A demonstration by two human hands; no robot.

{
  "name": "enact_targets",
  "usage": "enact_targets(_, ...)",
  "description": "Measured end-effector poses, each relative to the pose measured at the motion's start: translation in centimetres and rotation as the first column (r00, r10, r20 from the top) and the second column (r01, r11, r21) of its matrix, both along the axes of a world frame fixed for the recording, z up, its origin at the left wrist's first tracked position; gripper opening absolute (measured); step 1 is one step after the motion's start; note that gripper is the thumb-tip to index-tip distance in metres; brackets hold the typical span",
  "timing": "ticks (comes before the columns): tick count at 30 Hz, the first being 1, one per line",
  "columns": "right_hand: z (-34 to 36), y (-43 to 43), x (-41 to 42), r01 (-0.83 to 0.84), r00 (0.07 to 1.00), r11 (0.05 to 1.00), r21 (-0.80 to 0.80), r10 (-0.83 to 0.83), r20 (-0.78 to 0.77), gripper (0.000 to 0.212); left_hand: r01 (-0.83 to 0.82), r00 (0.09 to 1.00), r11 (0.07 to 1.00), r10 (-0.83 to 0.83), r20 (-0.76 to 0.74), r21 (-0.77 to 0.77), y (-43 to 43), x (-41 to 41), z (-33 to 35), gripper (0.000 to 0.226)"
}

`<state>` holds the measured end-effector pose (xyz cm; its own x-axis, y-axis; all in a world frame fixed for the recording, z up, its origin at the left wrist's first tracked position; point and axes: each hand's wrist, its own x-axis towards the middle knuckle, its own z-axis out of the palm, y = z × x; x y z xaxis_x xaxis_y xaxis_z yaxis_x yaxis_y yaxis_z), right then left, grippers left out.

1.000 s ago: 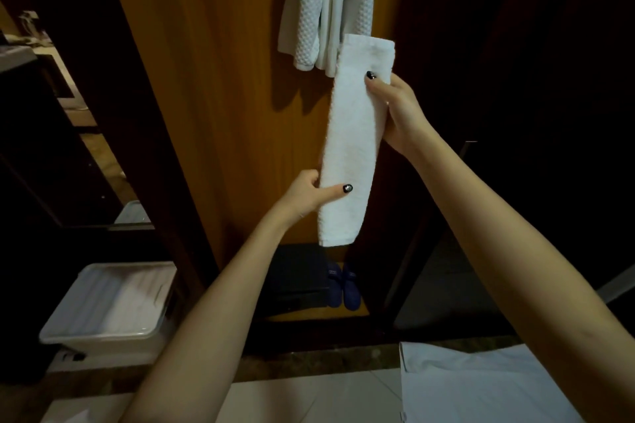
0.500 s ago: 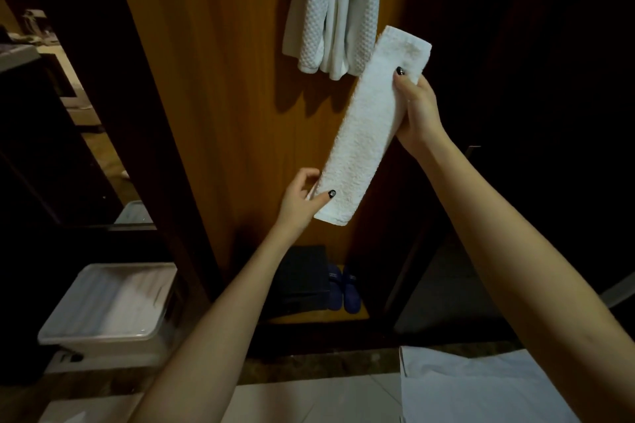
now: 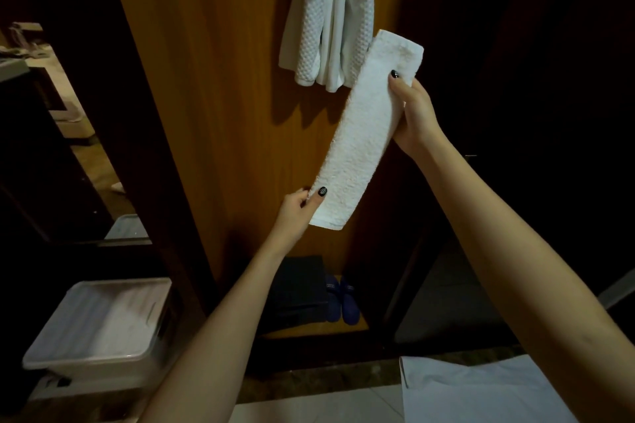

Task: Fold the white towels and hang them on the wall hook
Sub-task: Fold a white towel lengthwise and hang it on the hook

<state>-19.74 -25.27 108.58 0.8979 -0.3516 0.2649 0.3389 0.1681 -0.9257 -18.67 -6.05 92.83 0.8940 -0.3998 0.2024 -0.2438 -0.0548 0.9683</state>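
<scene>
Right now I hold the folded white towel (image 3: 364,134) up in front of the wooden panel (image 3: 223,96), both bare arms stretched forward and upward. The towel is a long narrow strip, tilted, its top end leaning to the right and its bottom end to the left. My right hand (image 3: 417,113) grips it near the top: the thumb lies across the front face, the dark nail showing, and the other fingers curl behind the cloth where I cannot see them. My left hand (image 3: 295,213) is lower, pinching the left edge close to the bottom end, thumb on the front and fingers tucked behind. The towel's top corner sits just beside the lower end of a white waffle cloth (image 3: 330,10) that hangs down the panel from above the frame's edge. Below, at the foot of the panel, a dark box (image 3: 299,288) stands next to a pair of blue slippers (image 3: 342,299). A white plastic bin (image 3: 103,326) sits low to my left, and a white sheet (image 3: 481,388) lies at the bottom right
</scene>
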Motion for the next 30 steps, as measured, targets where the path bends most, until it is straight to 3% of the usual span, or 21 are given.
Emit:
enact_targets(5,-0.1,-0.1,0.0,0.008,1.0,0.999,0.041,-0.008,0.011,0.018,-0.063,0.954,0.945,-0.037,-0.296,-0.32,1.6,1.2,0.8,0.02)
enact_targets(7,0.1,-0.2,0.1,0.023,1.0,0.997,0.068,-0.025,0.018,0.02,-0.055,0.942,0.928,-0.074,-0.327,-0.368,2.5,2.0,1.7,0.016)
enact_targets(11,0.6,-0.2,0.5,0.092,0.995,0.988,0.12,-0.095,0.019,0.025,0.034,0.944,0.936,-0.145,-0.295,-0.351,4.8,4.5,4.2,0.018)
enact_targets(19,2.7,-0.3,1.8,0.255,0.96,0.951,0.176,-0.27,0.069,0.026,0.015,1.0,0.972,-0.019,-0.018,-0.236,7.0,9.4,11.5,0.016)
enact_targets(24,5.9,-3.1,3.4,0.379,0.922,0.925,0.029,-0.38,0.076,0.02,-0.024,0.995,0.967,0.046,0.084,-0.254,7.1,13.5,17.1,0.02)
enact_targets(30,10.7,-6.4,6.7,0.433,0.896,0.827,-0.359,-0.351,0.273,0.038,0.124,0.988,0.961,-0.097,0.122,-0.245,5.9,18.7,24.1,0.016)
